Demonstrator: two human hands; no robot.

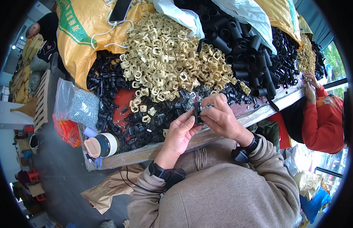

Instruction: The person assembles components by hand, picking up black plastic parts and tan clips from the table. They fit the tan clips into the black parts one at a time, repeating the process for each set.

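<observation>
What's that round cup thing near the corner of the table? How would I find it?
Start at the long wooden table heaped with plastic parts and follow its near edge to the left corner. There a stubby bottle lies on its side beside the spread of small black parts. Its dark body, cream band and peach-pink lid set it apart; it is much bigger and rounder than the parts.

Head view: sitting on the person's head, looking steeply down, close above both hands.
Facing: the worktable [153, 151] is stretching toward 12 o'clock.
Sharing: single view, nothing overlapping.
</observation>
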